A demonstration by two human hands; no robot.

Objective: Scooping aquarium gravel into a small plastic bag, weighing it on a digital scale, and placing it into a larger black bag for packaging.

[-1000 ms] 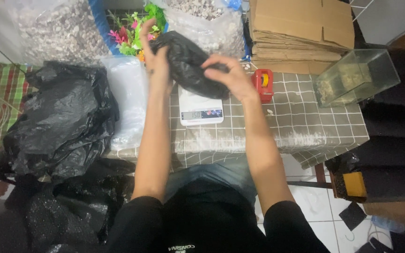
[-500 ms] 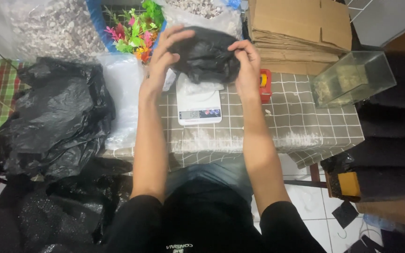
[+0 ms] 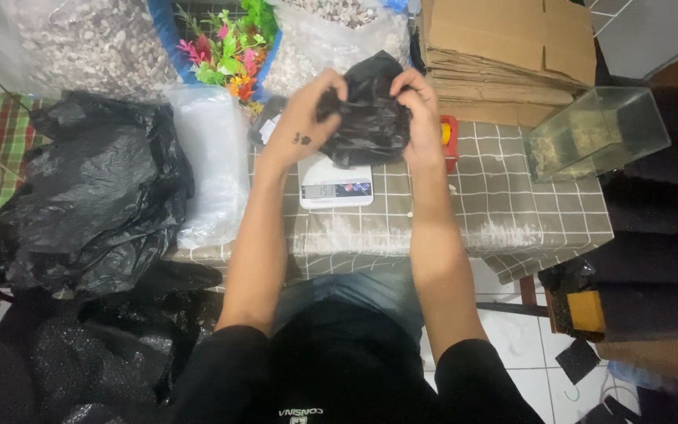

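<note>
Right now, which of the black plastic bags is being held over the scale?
The small black bag, gripped by both hands above the white scale. The big crumpled black bag lies untouched at the left.

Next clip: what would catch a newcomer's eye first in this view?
At centre, the left hand and right hand grip a small crumpled black plastic bag over a white digital kitchen scale on the grey grid-patterned tablecloth. A large heap of black plastic bags fills the left side. Bright artificial plants stand at the top, a clear rectangular tank at the right.
</note>
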